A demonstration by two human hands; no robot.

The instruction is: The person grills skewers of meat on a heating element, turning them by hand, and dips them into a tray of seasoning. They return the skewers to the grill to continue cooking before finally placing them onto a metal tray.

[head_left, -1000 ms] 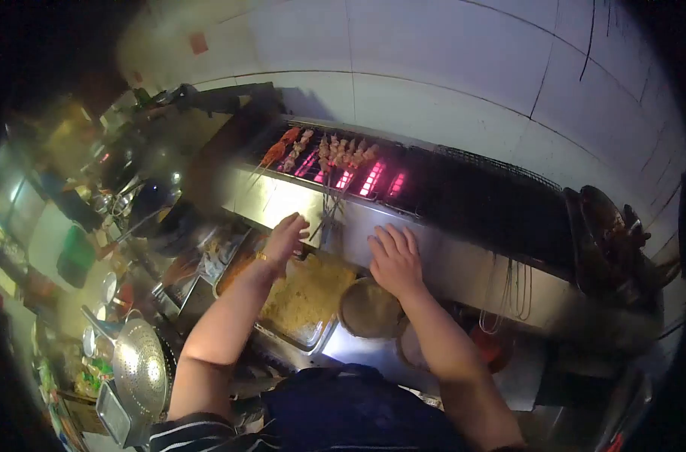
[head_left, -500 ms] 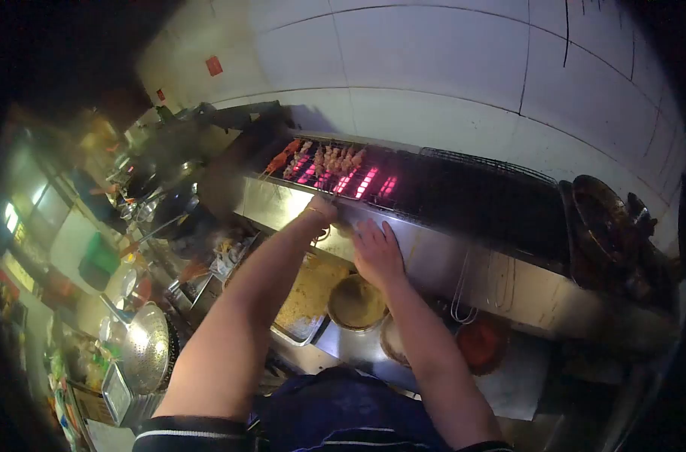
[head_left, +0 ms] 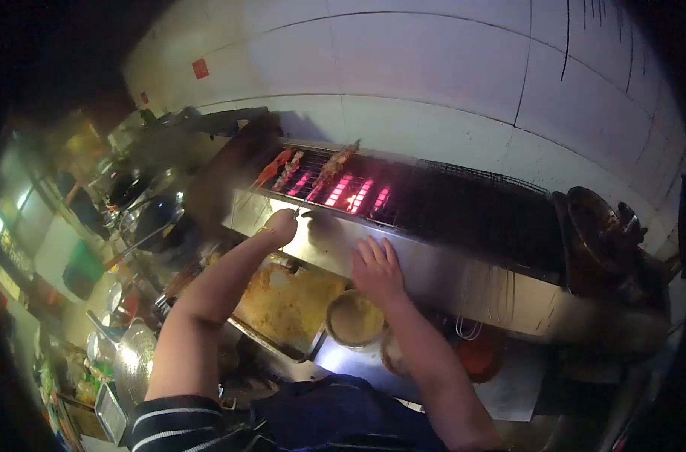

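Observation:
My left hand is closed at the front edge of the grill, around the stick ends of a bunch of meat skewers. The bunch slants up to the right over the glowing pink bars, its tips reaching past the back of the rack. Left of it, a reddish skewer and a paler meat skewer lie on the rack. My right hand rests with fingers stretched out against the grill's steel front. How many sticks the left hand holds is hidden.
Below the grill are a greasy yellowish tray, a round bowl and a red container. Dark pans stand at the grill's right end. Woks and a perforated strainer are to the left. A tiled wall rises behind.
My left hand has moved left, away from my right hand. The meat skewers, spread along the rack before, are now bunched and tilted up. My right hand stays on the steel front.

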